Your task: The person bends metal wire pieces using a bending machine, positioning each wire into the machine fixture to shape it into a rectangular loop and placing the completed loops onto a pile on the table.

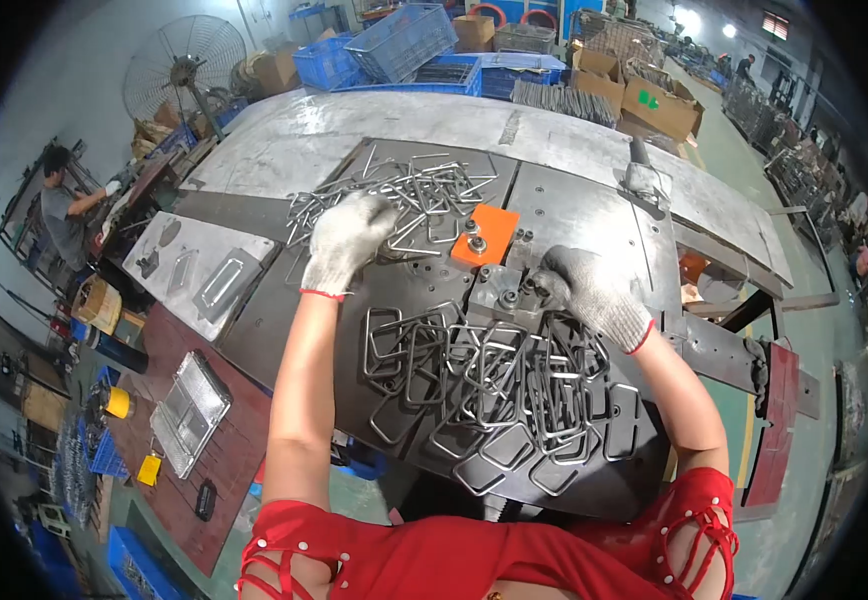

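Left hand (349,238) over the near-left edge of the loose bent wire (439,188) — fingers curled, can't tell if that grip has a piece. Right hand (594,290) at the bolted fixture (499,292), beside the orange block (499,232); fingertips bent in, contents of grip hidden. Formed wire frames (526,445) heaped on the worktop (579,215), nearer the body. Wire looks like steel: light singly, stiff, not fragile, maybe slick. Best held mid-side — frames overlap, likely to snag.
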Motion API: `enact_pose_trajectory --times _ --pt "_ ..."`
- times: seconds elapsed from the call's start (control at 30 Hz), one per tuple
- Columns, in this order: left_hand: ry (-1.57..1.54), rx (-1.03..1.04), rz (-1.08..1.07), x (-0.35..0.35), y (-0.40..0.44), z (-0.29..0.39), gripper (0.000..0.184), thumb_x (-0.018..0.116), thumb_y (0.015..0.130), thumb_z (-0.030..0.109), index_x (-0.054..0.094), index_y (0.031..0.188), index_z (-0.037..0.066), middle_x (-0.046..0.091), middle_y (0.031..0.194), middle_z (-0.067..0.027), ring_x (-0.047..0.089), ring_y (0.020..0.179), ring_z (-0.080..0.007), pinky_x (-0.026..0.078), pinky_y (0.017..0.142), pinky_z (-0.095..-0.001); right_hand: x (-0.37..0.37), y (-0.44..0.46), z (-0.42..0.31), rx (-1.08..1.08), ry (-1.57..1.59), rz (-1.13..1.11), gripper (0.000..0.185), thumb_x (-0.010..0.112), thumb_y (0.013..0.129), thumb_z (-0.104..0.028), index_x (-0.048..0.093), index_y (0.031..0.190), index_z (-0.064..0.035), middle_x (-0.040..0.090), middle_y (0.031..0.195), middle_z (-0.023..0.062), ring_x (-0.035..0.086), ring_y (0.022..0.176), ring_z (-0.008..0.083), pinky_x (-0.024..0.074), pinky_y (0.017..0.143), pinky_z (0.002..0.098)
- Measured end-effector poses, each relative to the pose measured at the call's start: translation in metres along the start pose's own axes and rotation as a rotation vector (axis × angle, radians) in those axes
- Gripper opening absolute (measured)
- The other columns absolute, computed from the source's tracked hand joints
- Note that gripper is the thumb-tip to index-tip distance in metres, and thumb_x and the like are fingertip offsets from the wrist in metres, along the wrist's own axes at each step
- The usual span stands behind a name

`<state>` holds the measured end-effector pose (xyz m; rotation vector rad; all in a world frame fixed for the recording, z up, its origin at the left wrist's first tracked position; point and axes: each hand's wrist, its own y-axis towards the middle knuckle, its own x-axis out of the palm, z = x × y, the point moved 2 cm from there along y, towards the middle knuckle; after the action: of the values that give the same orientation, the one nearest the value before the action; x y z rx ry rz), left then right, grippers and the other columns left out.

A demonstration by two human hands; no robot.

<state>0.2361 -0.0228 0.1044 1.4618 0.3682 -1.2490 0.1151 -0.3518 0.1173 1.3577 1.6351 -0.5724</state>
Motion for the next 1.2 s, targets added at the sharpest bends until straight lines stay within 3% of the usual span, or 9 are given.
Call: enact_pose_trajectory --times 0.1,0.23,0.47,0.6,0.67,0.83,0.93,1.13,1.2 --pt "0.189 -0.174 -0.126 -0.012 0.021 -0.021 0.041 0.054 0.094 0.042 0.072 0.115 0.013 0.069 0.113 -0.0154 0.066 0.103 -0.0367 0.052 0.089 -0.0455 0.016 0.005 0.023 -0.024 0.068 0.116 0.025 0.058 0.095 -0.026 0.065 0.103 -0.0030 0.068 0.095 0.0212 0.064 0.093 0.0411 0.0498 0.081 0.0479" --pt "0.295 -0.066 -0.292 -0.001 0.069 -0.024 0.036 0.053 0.090 0.028 0.069 0.121 0.018 0.069 0.114 -0.0163 0.066 0.104 -0.0371 0.052 0.091 -0.0456 0.023 0.002 0.027 -0.072 0.104 0.156 0.024 0.058 0.094 -0.025 0.066 0.103 -0.0037 0.068 0.095 0.0207 0.064 0.093 0.0414 0.0498 0.081 0.0487" --pt "0.456 -0.063 -0.550 0.035 0.109 -0.011 0.034 0.061 0.081 0.020 0.072 0.113 0.019 0.070 0.111 -0.0164 0.067 0.107 -0.0347 0.053 0.092 -0.0444 0.023 -0.010 0.035 -0.200 0.063 0.199 0.026 0.058 0.094 -0.028 0.067 0.106 -0.0064 0.068 0.094 0.0192 0.064 0.093 0.0405 0.0504 0.081 0.0496" --pt "0.481 0.121 -0.381 0.007 0.101 -0.019 0.027 0.062 0.081 0.018 0.074 0.105 0.018 0.071 0.102 -0.0168 0.068 0.097 -0.0356 0.054 0.082 -0.0471 0.022 -0.011 0.037 -0.202 0.039 0.173 0.026 0.058 0.094 -0.029 0.067 0.106 -0.0069 0.068 0.095 0.0184 0.064 0.094 0.0396 0.0505 0.082 0.0493" --pt "0.594 0.059 -0.399 -0.027 0.092 -0.001 0.021 0.063 0.085 0.021 0.074 0.102 0.015 0.071 0.098 -0.0168 0.068 0.095 -0.0358 0.053 0.081 -0.0472 0.017 -0.009 0.033 -0.171 0.040 0.120 0.026 0.058 0.095 -0.029 0.067 0.106 -0.0073 0.068 0.095 0.0180 0.064 0.094 0.0391 0.0506 0.082 0.0489" --pt "0.374 0.272 -0.073 -0.052 0.051 -0.014 0.018 0.061 0.086 0.021 0.068 0.100 0.012 0.068 0.095 -0.0147 0.067 0.086 -0.0371 0.053 0.074 -0.0486 0.021 -0.009 0.039 -0.200 0.070 0.178 0.025 0.058 0.095 -0.029 0.067 0.104 -0.0080 0.068 0.092 0.0174 0.064 0.092 0.0385 0.0507 0.081 0.0489" --pt "0.452 0.337 -0.097 -0.047 0.049 -0.005 0.017 0.059 0.086 0.017 0.066 0.101 0.012 0.066 0.094 -0.0141 0.066 0.085 -0.0374 0.053 0.073 -0.0482 0.019 -0.011 0.037 -0.200 0.078 0.193 0.025 0.058 0.095 -0.029 0.067 0.104 -0.0079 0.068 0.092 0.0177 0.064 0.092 0.0387 0.0505 0.081 0.0493" --pt "0.777 0.639 -0.591 -0.004 0.065 0.063 0.015 0.056 0.088 0.013 0.069 0.094 0.011 0.068 0.091 -0.0116 0.068 0.088 -0.0314 0.055 0.075 -0.0454 0.024 -0.008 0.040 -0.206 0.055 0.170 0.025 0.057 0.096 -0.029 0.067 0.103 -0.0070 0.068 0.091 0.0181 0.065 0.091 0.0391 0.0506 0.079 0.0494" --pt "0.581 0.445 -0.573 -0.008 0.077 0.068 0.025 0.059 0.091 0.023 0.069 0.111 0.011 0.070 0.102 -0.0133 0.068 0.098 -0.0322 0.055 0.083 -0.0440 0.024 -0.009 0.041 -0.240 0.067 0.191 0.025 0.057 0.096 -0.029 0.067 0.103 -0.0069 0.068 0.091 0.0180 0.065 0.091 0.0390 0.0507 0.079 0.0493"
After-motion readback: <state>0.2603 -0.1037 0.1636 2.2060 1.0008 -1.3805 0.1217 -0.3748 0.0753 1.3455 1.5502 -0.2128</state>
